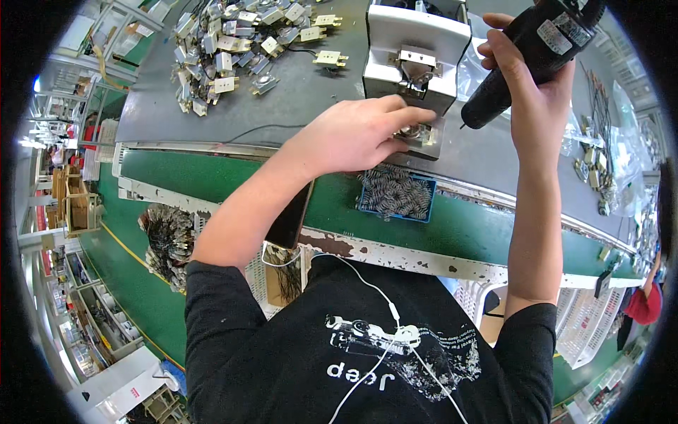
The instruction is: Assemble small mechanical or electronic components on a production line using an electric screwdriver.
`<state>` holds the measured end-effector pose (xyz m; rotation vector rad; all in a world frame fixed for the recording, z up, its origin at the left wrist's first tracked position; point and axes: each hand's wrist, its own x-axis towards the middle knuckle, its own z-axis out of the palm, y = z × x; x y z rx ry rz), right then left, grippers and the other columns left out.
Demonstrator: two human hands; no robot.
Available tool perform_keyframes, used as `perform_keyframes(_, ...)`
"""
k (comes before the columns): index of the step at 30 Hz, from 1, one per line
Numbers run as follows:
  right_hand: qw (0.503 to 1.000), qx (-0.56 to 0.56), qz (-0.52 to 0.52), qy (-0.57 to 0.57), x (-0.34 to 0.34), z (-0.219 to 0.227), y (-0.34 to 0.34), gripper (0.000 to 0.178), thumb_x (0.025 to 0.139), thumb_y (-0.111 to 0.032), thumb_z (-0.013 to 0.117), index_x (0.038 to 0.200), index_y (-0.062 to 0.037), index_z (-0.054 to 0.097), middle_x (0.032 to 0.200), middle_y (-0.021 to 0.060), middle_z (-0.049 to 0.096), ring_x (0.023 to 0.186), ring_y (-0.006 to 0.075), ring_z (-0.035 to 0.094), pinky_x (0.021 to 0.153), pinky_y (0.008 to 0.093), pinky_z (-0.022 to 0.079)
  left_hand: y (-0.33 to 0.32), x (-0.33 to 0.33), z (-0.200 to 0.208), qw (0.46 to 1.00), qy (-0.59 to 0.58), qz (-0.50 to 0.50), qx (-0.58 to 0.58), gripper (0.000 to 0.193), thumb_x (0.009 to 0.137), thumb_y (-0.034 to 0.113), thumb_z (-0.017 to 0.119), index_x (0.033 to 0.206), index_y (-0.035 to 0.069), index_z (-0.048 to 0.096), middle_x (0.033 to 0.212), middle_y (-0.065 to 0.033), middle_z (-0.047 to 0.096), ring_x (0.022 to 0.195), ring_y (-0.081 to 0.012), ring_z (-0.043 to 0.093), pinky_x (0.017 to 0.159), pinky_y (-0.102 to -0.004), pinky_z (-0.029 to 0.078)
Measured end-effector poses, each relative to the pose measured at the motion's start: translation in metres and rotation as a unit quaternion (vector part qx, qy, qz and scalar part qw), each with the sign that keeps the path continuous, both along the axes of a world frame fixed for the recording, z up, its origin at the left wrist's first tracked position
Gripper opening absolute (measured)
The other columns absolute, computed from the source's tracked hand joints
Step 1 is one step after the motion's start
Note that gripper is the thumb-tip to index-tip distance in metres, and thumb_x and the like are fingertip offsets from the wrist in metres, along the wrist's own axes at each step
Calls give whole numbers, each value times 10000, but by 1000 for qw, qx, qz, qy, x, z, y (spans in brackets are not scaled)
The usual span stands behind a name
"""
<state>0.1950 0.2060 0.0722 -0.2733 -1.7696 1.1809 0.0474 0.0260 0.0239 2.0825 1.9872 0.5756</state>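
My right hand [538, 95] is wrapped round a black electric screwdriver [489, 99], its thin bit pointing down and left, apart from the metal holder. My left hand [349, 134] reaches to the small metal holder [428, 145] at the table's front edge. Its thumb and fingers close around a small metal part [411, 131] there, which they partly cover. Just behind stands a white and black machine [418, 32] with a bright metal piece [418, 62] on its front. Below the holder, a blue tray [394, 213] is full of small coil springs [397, 189].
Many small metal and cream-coloured parts with wires [240, 44] are heaped at the far left of the grey table [311, 81]. A dark phone [288, 220] lies under my left forearm. More wired parts [597, 166] and clear plastic bags [625, 141] lie at the right.
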Motion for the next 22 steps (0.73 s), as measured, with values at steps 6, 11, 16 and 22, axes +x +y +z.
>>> perform_keyframes(6,997,-65,-38,-24,-9,12,-23,412,872,-72,681,1246,16,532,1000,73,655,793,127,629,707,265,518,-5,-4,-33,998,-52,18,30,369,834,193,741,1195,218,663,1012,-35,626,879,-251,658,757,-362,543)
perform_keyframes(11,996,-46,-64,-41,-11,9,-15,362,867,-93,678,1192,19,563,958,72,662,763,123,623,696,262,509,-9,2,-35,996,-49,56,42,320,802,197,757,1115,217,693,970,0,626,848,-232,668,712,-367,546)
perform_keyframes(16,996,-48,-50,-53,-14,15,-21,330,867,-112,684,1155,10,575,951,66,657,760,122,615,691,260,502,-8,-1,-28,998,5,41,49,335,840,226,727,1172,216,678,971,-25,640,827,-237,671,703,-361,538)
perform_keyframes(22,993,-44,-107,-14,-8,14,-30,392,873,-136,695,1214,-10,549,1016,72,651,808,133,621,739,273,519,-11,-13,27,981,-170,14,-88,438,990,288,556,1426,249,538,1181,-170,669,975,-247,680,864,-369,513)
